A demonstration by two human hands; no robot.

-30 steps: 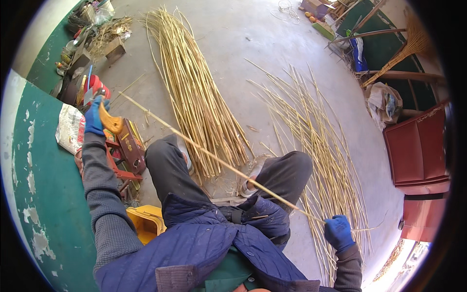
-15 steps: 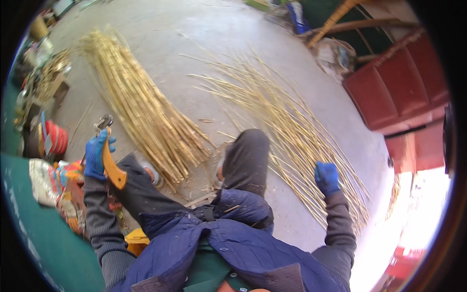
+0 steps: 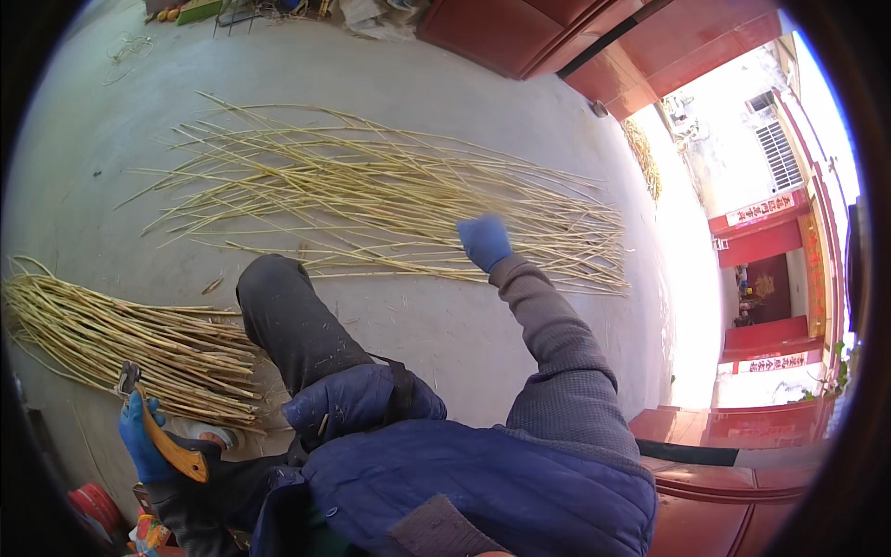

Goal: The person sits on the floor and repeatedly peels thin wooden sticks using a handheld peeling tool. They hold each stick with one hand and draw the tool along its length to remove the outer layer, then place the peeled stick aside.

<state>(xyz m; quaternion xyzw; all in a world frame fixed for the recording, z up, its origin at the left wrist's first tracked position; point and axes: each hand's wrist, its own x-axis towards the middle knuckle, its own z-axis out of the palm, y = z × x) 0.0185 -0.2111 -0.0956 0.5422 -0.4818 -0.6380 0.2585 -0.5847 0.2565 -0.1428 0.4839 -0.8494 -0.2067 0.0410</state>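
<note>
My left hand, in a blue glove, is closed round a hand tool with a curved wooden handle and a small metal head. It hangs beside the near end of a thick bundle of straw-yellow stalks at the left. My right hand, gloved in blue too, is stretched out over a loose spread of thin yellow stalks. Its fingers look curled in, with some motion blur; whether a stalk is in them is hidden. Stalks just beyond this hand are blurred.
My bent knee stands between the bundle and the loose stalks. Red doors rise at the top right, beside a bright doorway. A red round object and bags lie at the lower left. Small debris dots the grey floor.
The view has turned to the right, bringing the bright doorway into sight. My right arm now reaches farther out over the loose stalks. My left hand keeps hold of the wooden-handled tool.
</note>
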